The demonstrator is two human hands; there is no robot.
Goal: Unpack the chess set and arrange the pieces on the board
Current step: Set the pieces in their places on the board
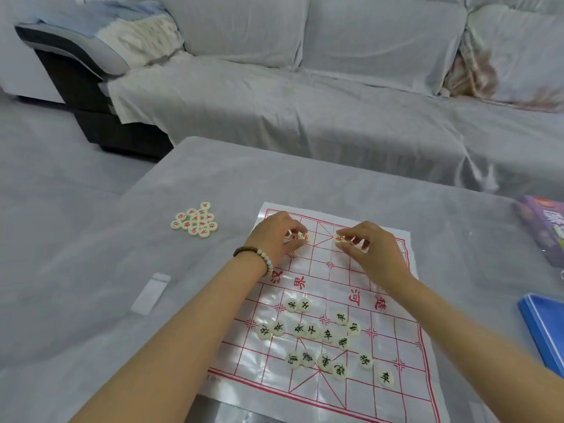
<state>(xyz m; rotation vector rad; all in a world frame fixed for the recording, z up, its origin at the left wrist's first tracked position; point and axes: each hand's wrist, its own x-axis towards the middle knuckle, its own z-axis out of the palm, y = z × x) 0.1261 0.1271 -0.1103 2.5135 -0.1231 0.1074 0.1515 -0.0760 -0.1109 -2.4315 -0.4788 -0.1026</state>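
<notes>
Lying left of the white red-lined plastic board (393, 340), cream round red-lettered pieces (194, 220) heap on the grey-covered surface (91, 285). The left hand (276, 236) and right hand (370, 250) each pinch red-lettered pieces near the board's far edge; black-lettered pieces (327, 334) scatter its near half.

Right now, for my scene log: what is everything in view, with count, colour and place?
table: one, grey cover
board: one, white with red lines, on the table
black-lettered pieces: sixteen, cream, loose on the board's near half
red-lettered pieces: about twelve, cream, piled left of the board; others held
sofa: one, grey cover, behind the table
purple box: one, table's right edge
blue box: one, right edge, nearer
bracelet: one, brown and pale beads, left wrist
left hand: pinches red-lettered pieces, board's far side
right hand: same, beside it
</notes>
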